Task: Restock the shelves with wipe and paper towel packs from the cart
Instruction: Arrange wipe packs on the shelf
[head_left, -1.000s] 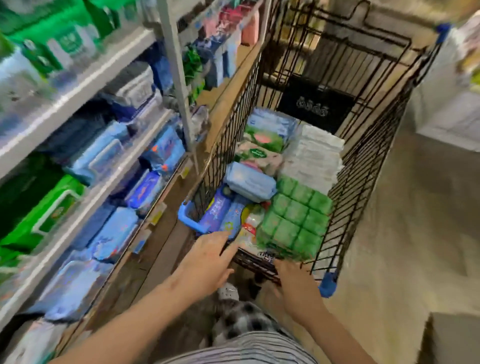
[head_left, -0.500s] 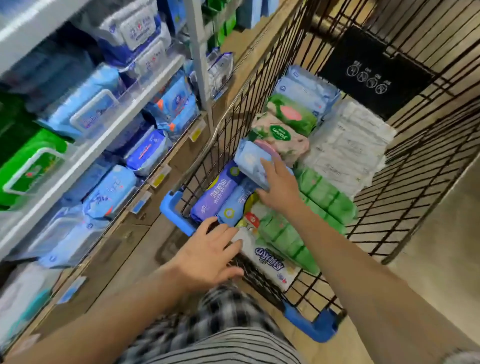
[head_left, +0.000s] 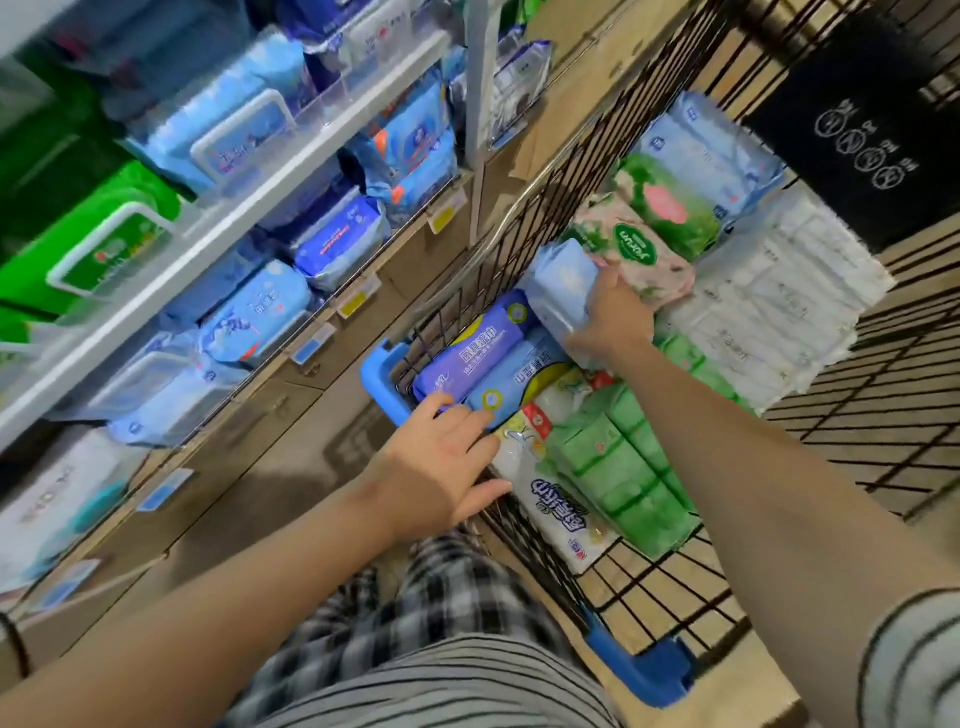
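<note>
Since half a second ago the right hand (head_left: 610, 322) has curled around the light blue wipe pack (head_left: 561, 286) and tipped it up on its edge. It grips this pack inside the cart (head_left: 561, 171), just above the other packs. The left hand (head_left: 441, 462) lies flat and relaxed on the near rim, fingers touching the purple pack (head_left: 467, 353). A green towel pack (head_left: 613, 467) lies near. At the left stand the shelves (head_left: 208, 244), holding blue packs.

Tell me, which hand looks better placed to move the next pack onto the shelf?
Probably the right hand: it grips the light blue pack, raised above the others in the cart. The left hand lies flat on the cart's near edge, holding nothing, though the shelves are on its side.
</note>
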